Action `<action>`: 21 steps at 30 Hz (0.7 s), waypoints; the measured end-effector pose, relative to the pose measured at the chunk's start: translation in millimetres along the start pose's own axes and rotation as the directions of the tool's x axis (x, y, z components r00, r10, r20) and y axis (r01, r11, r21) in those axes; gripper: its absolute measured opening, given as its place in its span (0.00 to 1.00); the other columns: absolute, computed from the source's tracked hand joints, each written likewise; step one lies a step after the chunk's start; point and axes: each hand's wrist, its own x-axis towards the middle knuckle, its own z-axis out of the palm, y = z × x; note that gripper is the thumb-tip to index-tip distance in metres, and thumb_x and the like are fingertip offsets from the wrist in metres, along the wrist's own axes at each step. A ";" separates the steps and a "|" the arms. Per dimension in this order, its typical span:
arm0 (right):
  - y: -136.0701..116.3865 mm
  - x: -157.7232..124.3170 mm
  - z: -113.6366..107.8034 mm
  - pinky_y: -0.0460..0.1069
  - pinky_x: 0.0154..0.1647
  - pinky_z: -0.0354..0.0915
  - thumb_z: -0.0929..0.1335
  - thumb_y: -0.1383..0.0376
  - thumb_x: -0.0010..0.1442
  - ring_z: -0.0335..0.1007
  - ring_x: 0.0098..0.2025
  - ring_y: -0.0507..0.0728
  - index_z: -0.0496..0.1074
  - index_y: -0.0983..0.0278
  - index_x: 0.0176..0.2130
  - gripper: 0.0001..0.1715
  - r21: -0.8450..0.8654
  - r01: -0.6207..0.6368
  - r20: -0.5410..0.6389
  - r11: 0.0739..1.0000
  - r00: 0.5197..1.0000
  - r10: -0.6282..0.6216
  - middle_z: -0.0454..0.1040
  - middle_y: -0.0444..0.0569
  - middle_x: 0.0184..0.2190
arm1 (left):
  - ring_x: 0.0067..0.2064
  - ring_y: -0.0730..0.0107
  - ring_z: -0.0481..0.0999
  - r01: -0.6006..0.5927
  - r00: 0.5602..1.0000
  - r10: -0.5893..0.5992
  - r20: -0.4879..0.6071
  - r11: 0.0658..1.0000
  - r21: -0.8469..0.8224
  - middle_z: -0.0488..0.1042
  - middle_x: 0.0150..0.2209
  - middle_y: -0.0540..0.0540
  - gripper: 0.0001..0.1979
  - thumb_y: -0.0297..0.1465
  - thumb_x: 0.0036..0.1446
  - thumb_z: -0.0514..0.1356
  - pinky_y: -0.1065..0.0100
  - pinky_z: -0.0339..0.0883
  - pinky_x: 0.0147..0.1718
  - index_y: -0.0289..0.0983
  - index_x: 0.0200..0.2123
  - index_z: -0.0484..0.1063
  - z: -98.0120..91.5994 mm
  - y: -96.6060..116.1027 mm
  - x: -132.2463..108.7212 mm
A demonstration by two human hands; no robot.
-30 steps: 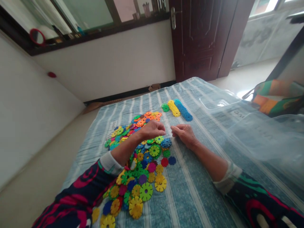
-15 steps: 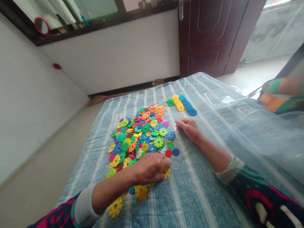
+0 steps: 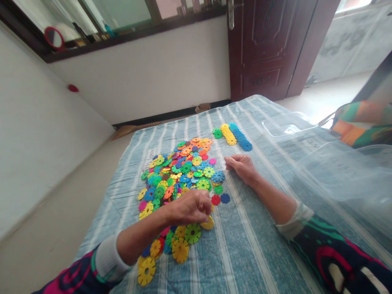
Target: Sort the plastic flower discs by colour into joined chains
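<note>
A heap of notched plastic discs (image 3: 185, 167) in many colours lies on the striped cloth (image 3: 232, 253). Over the heap's near right side is my left hand (image 3: 194, 207), its fingers closed. A yellow disc (image 3: 208, 223) shows just below its fingertips; whether they grip it or anything else is hidden. My right hand (image 3: 242, 167) rests on the cloth right of the heap, thumb and fingers pinched together, and what is in them cannot be seen. Beyond it lie a row of overlapping yellow discs (image 3: 228, 134), a row of blue discs (image 3: 240, 136) and a green disc (image 3: 217, 133).
At the right sit a clear plastic tub (image 3: 339, 171) and a clear lid (image 3: 288, 124). A bright patterned cloth item (image 3: 361, 124) is behind them. Past the far edge stand a white wall (image 3: 147, 77) and a dark red door (image 3: 263, 49).
My left hand has shifted slightly up and left, uncovering a light green disc and several others below it. My right hand has stayed nearly still; the view has tilted a little.
</note>
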 end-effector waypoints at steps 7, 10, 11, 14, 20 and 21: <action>-0.2 0.5 0.8 0.46 0.27 0.57 0.67 0.51 0.54 0.62 0.21 0.50 0.72 0.65 0.17 0.24 -0.013 0.019 0.001 1.000 1.000 -0.019 0.72 0.45 0.17 | 0.26 0.75 0.64 0.137 0.950 -0.260 -0.174 0.846 -0.515 0.69 0.22 0.52 0.10 0.36 0.40 0.67 0.71 0.59 0.26 0.35 0.23 0.74 -30.5 -23.1 26.2; 0.7 1.2 2.0 0.46 0.27 0.58 0.67 0.51 0.54 0.63 0.22 0.50 0.72 0.65 0.17 0.24 0.001 0.020 -0.006 1.000 1.000 -0.020 0.72 0.45 0.17 | 0.24 0.76 0.64 0.111 0.862 -0.371 -0.345 0.803 -0.586 0.70 0.20 0.52 0.11 0.36 0.39 0.67 0.72 0.58 0.24 0.35 0.22 0.74 -40.3 -27.4 51.3; 0.8 1.4 2.4 0.46 0.27 0.58 0.67 0.51 0.54 0.63 0.21 0.50 0.72 0.65 0.17 0.24 0.006 0.015 -0.014 1.000 1.000 -0.015 0.72 0.45 0.17 | 0.23 0.77 0.64 0.091 0.832 -0.390 -0.395 0.798 -0.595 0.70 0.20 0.52 0.10 0.35 0.39 0.67 0.73 0.57 0.24 0.34 0.22 0.74 -43.5 -28.0 61.9; 0.2 1.9 3.5 0.46 0.26 0.57 0.67 0.51 0.54 0.62 0.21 0.50 0.73 0.65 0.17 0.24 0.019 -0.002 -0.032 1.000 0.999 0.003 0.72 0.45 0.16 | 0.21 0.78 0.64 0.056 0.756 -0.441 -0.483 0.779 -0.625 0.70 0.18 0.52 0.08 0.32 0.37 0.67 0.73 0.56 0.21 0.34 0.21 0.73 -52.8 -28.4 98.8; -3.9 2.4 4.0 0.46 0.26 0.57 0.67 0.52 0.53 0.61 0.20 0.50 0.72 0.65 0.16 0.23 0.029 0.002 -0.026 1.000 1.000 -0.002 0.72 0.45 0.16 | 0.21 0.78 0.65 0.024 0.683 -0.458 -0.569 0.793 -0.608 0.68 0.17 0.53 0.06 0.29 0.40 0.66 0.74 0.56 0.21 0.34 0.20 0.72 -63.9 -30.5 177.1; -4.8 2.6 4.0 0.46 0.25 0.56 0.67 0.53 0.53 0.61 0.20 0.50 0.71 0.65 0.16 0.23 0.029 0.002 -0.026 1.000 1.000 -0.002 0.71 0.45 0.16 | 0.21 0.78 0.65 0.026 0.669 -0.462 -0.582 0.797 -0.603 0.67 0.16 0.53 0.06 0.28 0.40 0.66 0.74 0.56 0.21 0.34 0.20 0.72 -64.6 -31.5 188.1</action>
